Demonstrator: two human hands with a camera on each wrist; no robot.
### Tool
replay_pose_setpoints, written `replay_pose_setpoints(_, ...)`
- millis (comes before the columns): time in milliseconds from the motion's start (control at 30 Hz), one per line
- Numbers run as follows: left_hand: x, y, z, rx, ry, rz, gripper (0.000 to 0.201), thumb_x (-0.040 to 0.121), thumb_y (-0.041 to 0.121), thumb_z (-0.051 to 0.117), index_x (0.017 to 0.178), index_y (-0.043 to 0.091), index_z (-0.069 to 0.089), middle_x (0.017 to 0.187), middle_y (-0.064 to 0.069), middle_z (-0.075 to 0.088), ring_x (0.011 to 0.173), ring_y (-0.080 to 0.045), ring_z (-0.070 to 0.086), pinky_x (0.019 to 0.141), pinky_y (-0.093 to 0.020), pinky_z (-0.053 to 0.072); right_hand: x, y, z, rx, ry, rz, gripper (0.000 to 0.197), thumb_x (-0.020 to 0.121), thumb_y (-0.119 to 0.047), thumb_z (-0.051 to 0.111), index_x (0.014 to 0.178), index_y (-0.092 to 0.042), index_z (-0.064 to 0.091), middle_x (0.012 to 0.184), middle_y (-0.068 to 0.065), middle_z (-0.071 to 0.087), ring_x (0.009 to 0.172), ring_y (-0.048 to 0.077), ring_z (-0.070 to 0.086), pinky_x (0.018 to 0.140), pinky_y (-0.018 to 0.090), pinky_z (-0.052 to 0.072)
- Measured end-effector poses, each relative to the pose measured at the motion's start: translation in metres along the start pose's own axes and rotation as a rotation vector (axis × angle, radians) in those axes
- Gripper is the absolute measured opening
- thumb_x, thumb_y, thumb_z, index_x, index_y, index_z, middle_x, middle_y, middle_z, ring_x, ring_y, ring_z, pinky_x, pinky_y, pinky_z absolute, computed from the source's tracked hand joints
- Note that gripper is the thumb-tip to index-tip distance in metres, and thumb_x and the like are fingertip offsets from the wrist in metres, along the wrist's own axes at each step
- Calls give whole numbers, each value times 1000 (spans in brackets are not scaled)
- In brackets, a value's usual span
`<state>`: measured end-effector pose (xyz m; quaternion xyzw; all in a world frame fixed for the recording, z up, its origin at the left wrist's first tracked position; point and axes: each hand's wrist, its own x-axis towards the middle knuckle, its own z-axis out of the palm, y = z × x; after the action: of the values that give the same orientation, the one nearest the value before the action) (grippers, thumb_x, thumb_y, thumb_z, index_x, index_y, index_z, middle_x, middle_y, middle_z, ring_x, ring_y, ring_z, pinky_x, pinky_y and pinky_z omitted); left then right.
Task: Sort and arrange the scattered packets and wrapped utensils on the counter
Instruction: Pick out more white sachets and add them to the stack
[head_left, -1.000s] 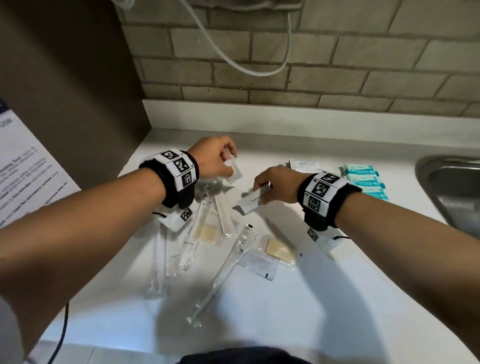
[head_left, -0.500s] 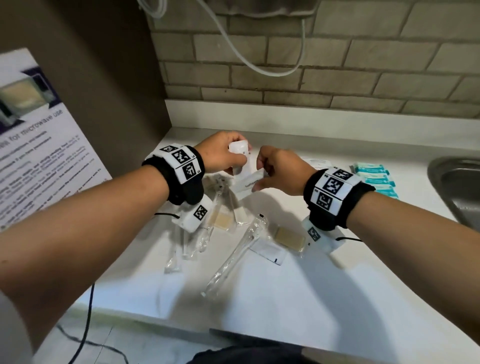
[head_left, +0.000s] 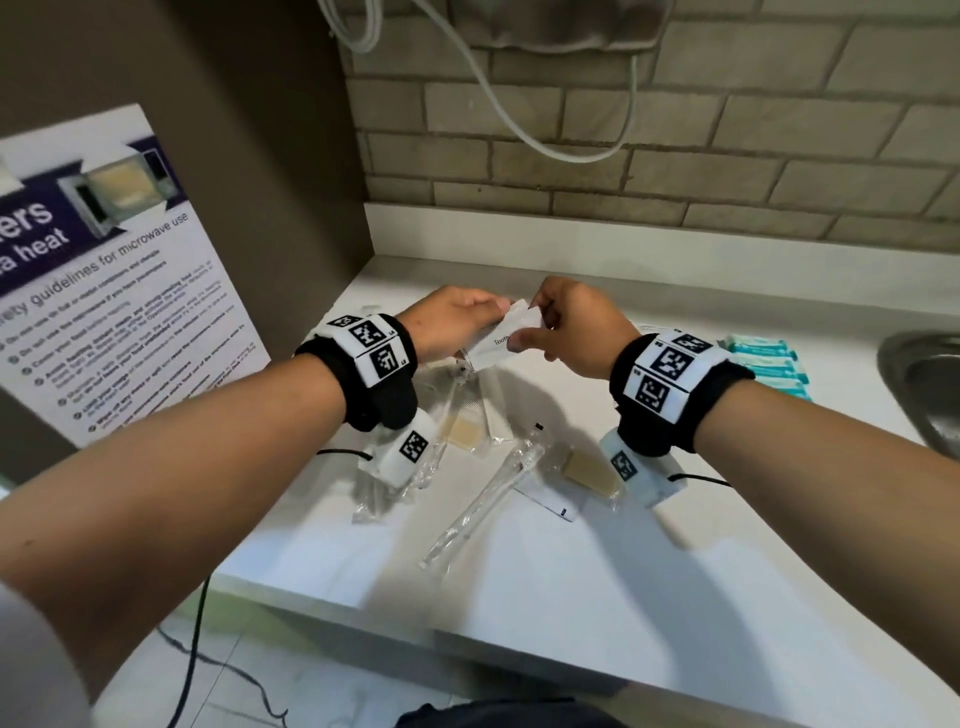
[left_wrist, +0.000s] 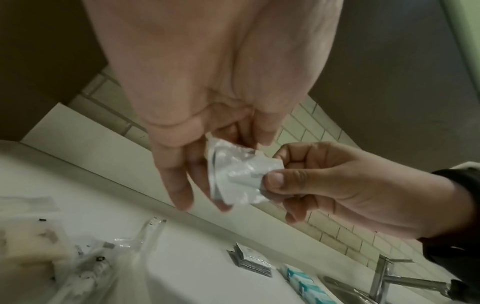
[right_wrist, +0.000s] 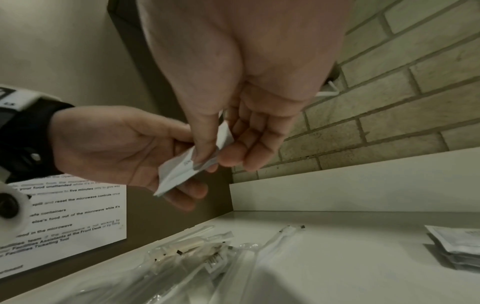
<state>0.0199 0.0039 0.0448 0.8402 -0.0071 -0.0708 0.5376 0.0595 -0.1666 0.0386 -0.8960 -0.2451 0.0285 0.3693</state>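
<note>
Above the back of the white counter (head_left: 571, 571) both hands meet on a small bundle of white packets (head_left: 501, 343); the front one carries print starting "Tooth". My left hand (head_left: 488, 312) grips the bundle from the left, fingers behind it (left_wrist: 226, 170). My right hand (head_left: 530, 330) pinches its right end between thumb and forefinger (right_wrist: 187, 166). Below the hands lie clear-wrapped utensils (head_left: 483, 493) and clear packets with beige contents (head_left: 592, 470).
Teal packets (head_left: 769, 364) sit in a stack at the right, beside a steel sink (head_left: 924, 384) with a tap (left_wrist: 381, 279). A small pile of white sachets (right_wrist: 459, 244) lies near them. A microwave poster (head_left: 119, 291) hangs on the left wall. Brick wall behind.
The hands have come together and lifted off the counter. My right hand brought its printed white packet against the packet in my left hand, and both now hold the bundle.
</note>
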Motion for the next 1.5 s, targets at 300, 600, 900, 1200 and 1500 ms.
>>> replay_pose_setpoints(300, -13, -9, -5, 4, -8, -2, 25, 94, 2, 54, 115, 9, 44, 115, -12, 60, 68, -16, 72, 60, -31, 55, -33, 22, 8, -332, -405, 32, 50, 77, -42, 75, 114, -18, 52, 113, 0, 61, 90, 17, 55, 76, 28, 43)
replay_pose_setpoints(600, -12, -17, -9, 18, 191, 100, 20, 91, 2, 59, 107, 13, 65, 91, -2, 66, 74, -19, 68, 69, -21, 59, -41, 39, 47, -433, -566, -9, 22, 81, -9, 60, 91, -28, 62, 83, -19, 45, 100, 18, 57, 76, 25, 39)
replay_pose_setpoints(900, -15, -25, -5, 111, 188, 42, 28, 96, 7, 41, 109, 21, 61, 106, -16, 67, 76, -16, 62, 67, -29, 49, -20, 27, 28, -501, -361, 7, 36, 86, -26, 64, 121, -21, 58, 123, 4, 49, 110, 25, 57, 92, 34, 47)
replay_pose_setpoints(1200, -10, -25, -6, 50, 208, -9, 33, 95, 4, 45, 123, 20, 51, 90, -8, 68, 83, -26, 73, 79, -33, 58, -69, 15, 45, -572, -687, 31, 27, 63, -30, 78, 84, -20, 65, 78, -8, 64, 62, 6, 53, 50, 20, 39)
replay_pose_setpoints(1500, -13, -22, -3, 39, 210, -28, 31, 94, 1, 45, 119, 15, 58, 84, -9, 68, 89, -30, 73, 86, -39, 58, -57, 21, 45, -521, -685, 81, 13, 72, -17, 71, 80, -17, 61, 74, -6, 57, 71, 15, 55, 50, 20, 37)
